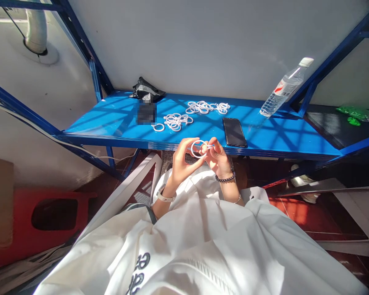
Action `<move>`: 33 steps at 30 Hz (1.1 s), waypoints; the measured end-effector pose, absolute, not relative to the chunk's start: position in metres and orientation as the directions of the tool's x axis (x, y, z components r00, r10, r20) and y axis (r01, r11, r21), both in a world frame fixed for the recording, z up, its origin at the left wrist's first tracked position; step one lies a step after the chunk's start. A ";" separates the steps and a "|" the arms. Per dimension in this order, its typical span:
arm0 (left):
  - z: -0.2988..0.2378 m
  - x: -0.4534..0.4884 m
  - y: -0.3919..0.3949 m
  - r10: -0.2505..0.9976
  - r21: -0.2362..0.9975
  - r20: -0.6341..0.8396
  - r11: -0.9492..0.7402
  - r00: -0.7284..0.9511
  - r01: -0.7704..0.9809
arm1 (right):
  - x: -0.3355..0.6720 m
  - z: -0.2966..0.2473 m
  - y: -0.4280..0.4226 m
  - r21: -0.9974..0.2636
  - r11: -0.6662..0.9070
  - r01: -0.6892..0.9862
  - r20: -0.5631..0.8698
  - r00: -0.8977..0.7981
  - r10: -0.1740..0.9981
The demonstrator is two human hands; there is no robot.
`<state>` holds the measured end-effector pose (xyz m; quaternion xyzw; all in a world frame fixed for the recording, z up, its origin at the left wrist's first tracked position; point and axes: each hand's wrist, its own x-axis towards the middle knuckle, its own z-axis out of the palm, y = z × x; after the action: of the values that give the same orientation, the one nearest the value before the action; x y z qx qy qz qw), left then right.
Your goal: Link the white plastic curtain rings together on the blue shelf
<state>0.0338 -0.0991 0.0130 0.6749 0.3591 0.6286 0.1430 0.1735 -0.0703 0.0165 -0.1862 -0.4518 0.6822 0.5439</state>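
My left hand [184, 162], with a white band on its wrist, pinches the rim of a white plastic ring [192, 149]. On the ring's other side, the fingers of my right hand [219, 161] are closed at its small tab; a dark bead bracelet circles that wrist. Both hands are just in front of the blue shelf's edge, above my lap. Behind them on the shelf lies a loose pile of similar white rings [176, 122]. Farther back is a second pile [199, 107], and one single ring [158, 130] lies to the left.
On the blue metal shelf [110, 123] lie a black phone [234, 132] and a crumpled black plastic bag [147, 88]. A clear water bottle [283, 90] leans at the right. Blue frame bars flank both sides. Green items in a clear bag [356, 114] lie far right.
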 end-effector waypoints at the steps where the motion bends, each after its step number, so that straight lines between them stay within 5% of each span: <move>1: 0.014 0.033 -0.099 0.660 0.638 0.750 -0.703 -0.044 0.313 | 0.173 0.016 -0.070 -0.817 0.006 -0.576 0.242 -0.335 0.911; 33: 0.012 0.033 -0.101 0.692 0.671 0.719 -0.668 -0.065 0.322 | 0.174 0.010 -0.069 -0.861 -0.082 -0.501 0.194 -0.474 0.859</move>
<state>0.0334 -0.1010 0.0122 0.6675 0.3797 0.6231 0.1485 0.1742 -0.0692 0.0104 -0.1861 -0.4803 0.7116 0.4779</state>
